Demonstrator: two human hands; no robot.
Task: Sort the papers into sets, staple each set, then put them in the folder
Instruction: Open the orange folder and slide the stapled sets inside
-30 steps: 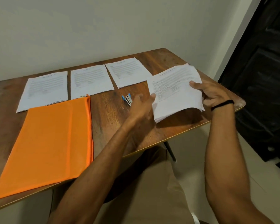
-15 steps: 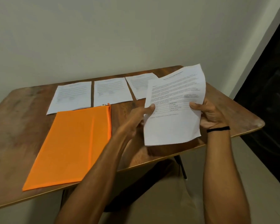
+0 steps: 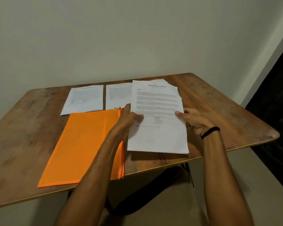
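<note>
Papers (image 3: 157,115) in a loose stack stand tilted toward the camera over the near right part of a wooden table (image 3: 31,128), held at both side edges by a person seated at it. The left hand (image 3: 129,118) pinches the stack's left edge, thumb pressed on the printed front page and fingers tucked behind. The right hand (image 3: 194,121), with a black band (image 3: 210,132) at the wrist, grips the right edge the same way, thumb on the front and fingers curled behind the sheets. The upper corners of the stack fan out unevenly; its lower edge hangs close to the tabletop, though contact cannot be made out from this angle. An orange folder (image 3: 85,147) lies flat and closed just left of the stack, its near edge at the table's near rim, with the left forearm crossing above it. Two more printed sheets lie flat along the far side, a left sheet (image 3: 84,99) and a middle sheet (image 3: 118,97), the latter partly covered by the raised stack. A plain pale wall (image 3: 121,38) stands behind.
</note>
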